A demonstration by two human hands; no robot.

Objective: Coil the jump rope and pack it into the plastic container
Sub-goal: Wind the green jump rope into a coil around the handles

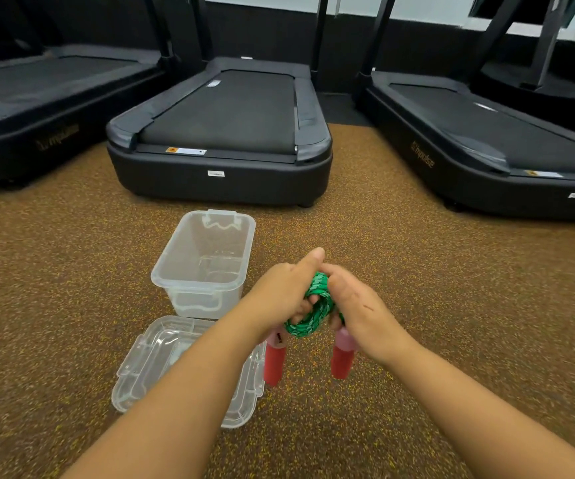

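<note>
Both hands — left hand (284, 295), right hand (358, 307) — squeeze the coiled green jump rope (315, 307); next, drop it into the open plastic container (175, 281).

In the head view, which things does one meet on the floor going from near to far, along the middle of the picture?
Lid → container → middle treadmill. The rope and both hands are held above the floor, so they have no clear place.
</note>
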